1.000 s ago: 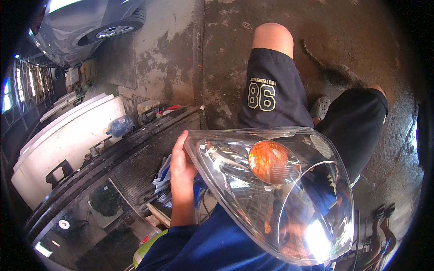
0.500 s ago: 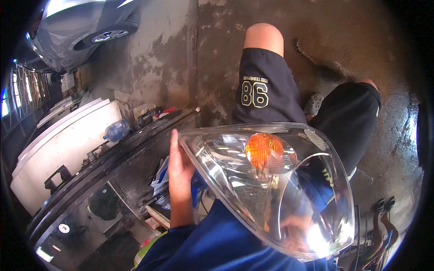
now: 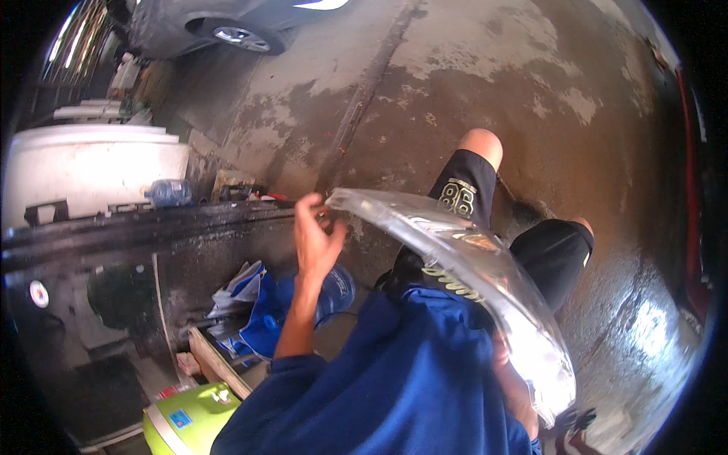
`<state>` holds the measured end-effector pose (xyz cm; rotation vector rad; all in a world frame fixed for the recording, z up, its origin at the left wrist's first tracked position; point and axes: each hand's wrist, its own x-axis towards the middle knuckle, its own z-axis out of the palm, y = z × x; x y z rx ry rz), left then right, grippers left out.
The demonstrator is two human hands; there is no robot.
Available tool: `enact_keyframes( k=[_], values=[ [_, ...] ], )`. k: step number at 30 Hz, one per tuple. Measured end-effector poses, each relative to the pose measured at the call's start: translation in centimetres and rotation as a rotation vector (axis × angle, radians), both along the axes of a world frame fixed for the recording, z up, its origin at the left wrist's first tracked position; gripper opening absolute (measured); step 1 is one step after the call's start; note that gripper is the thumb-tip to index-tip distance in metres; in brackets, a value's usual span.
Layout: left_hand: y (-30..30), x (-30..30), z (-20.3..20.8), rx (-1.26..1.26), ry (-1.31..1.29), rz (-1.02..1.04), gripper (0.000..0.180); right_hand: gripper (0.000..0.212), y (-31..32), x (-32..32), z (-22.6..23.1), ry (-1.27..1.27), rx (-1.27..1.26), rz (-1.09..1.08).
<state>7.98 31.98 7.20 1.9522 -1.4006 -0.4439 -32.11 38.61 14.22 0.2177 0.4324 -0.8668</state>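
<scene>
The clear lamp cover (image 3: 485, 262) hangs slantwise over my lap, tilted nearly edge-on, its narrow tip at upper left and its broad end down by my right side. My right hand (image 3: 514, 388) is low beside that broad end, fingers against its near edge; the grip looks closed on the rim, though the cover hides part of it. My left forearm (image 3: 298, 330) rises from the sleeve of my blue shirt (image 3: 409, 371), wrist fairly straight, fingers pointing upward. The left hand (image 3: 315, 241) is just beside the narrow tip, its grip about half open, with the thumb apart and the fingers loosely bent; I cannot tell whether a fingertip touches the plastic. Under the cover are my black shorts (image 3: 547, 250). Beyond my left forearm lie a large blue bottle (image 3: 336, 292) and a blue and grey bag (image 3: 256, 318); farther down is a lime-green box (image 3: 199, 413).
</scene>
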Motion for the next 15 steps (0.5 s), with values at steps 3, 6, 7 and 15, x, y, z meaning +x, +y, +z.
enact_keyframes(
  k=[3,6,7,15],
  values=[
    [-2.9,-0.4,0.3,0.079,0.013,-0.183,0.069,0.066,-0.2,0.5,-0.4,-0.132,0.101,-0.179],
    [-4.8,1.2,-0.2,0.107,0.01,-0.31,0.069,0.064,-0.4,1.0,-1.1,-0.275,0.193,-0.286],
    [-5.6,1.1,-0.2,0.114,0.014,-0.312,0.068,0.064,-0.6,1.0,-1.3,-0.299,0.199,-0.315],
    [-10.1,-0.3,-0.2,0.088,-0.013,-0.391,0.069,0.053,-2.8,-0.6,-3.3,-0.347,0.02,-0.442]
  ],
)
